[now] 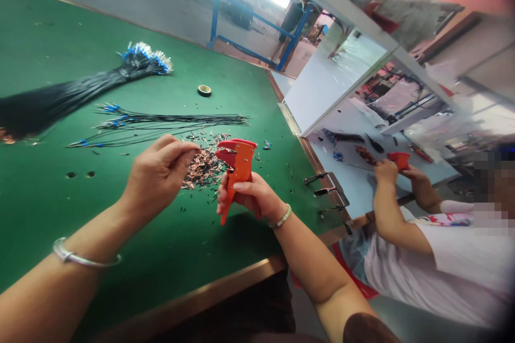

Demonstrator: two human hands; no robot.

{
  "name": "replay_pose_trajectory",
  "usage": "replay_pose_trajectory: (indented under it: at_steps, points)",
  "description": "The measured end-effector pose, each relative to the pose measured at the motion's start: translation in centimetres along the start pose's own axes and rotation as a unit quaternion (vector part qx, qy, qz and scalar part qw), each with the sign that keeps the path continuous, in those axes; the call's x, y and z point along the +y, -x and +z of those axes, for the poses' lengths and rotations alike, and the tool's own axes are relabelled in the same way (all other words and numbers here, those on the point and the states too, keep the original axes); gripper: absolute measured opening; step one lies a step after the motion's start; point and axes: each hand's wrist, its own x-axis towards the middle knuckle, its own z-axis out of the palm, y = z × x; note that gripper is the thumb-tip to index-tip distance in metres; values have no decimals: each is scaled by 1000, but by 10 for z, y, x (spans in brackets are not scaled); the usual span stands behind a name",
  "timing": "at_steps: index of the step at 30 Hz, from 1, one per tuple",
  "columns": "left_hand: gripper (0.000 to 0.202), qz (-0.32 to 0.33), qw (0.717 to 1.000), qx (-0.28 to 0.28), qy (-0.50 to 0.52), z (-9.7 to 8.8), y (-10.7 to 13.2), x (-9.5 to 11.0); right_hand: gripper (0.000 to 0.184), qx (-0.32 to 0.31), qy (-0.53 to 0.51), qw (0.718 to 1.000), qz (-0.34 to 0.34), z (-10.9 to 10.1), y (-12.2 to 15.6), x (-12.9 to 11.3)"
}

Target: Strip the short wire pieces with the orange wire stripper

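Observation:
My right hand (255,195) is wrapped round the handles of an orange wire stripper (240,163), whose red jaws point left. With thumb and forefinger, my left hand (159,171) pinches a thin black wire (204,149) just left of the jaws. Whether the wire's tip touches the jaws is too small to tell. Below and between my hands lies a pile of copper and black wire scraps (203,169). Behind my left hand, loose black wires (181,118) with blue-sleeved ends are spread on the green table (153,273).
A thick bundle of black wires (80,88) with blue and clear ends lies at the far left. A roll of black tape (204,90) sits behind the loose wires. Black metal clips (328,192) are at the right edge. A co-worker (442,246) handles a red tool at the neighbouring table.

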Motion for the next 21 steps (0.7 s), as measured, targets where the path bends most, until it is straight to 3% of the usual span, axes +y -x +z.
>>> replay_pose_trajectory:
  at_steps: [13,21]
  points:
    - [15,66,997,-26,13,6,2,-3,49,0,49,998,29,4,5,0]
    - [16,63,997,-31,15,4,1,0,52,22,91,995,22,8,4,1]
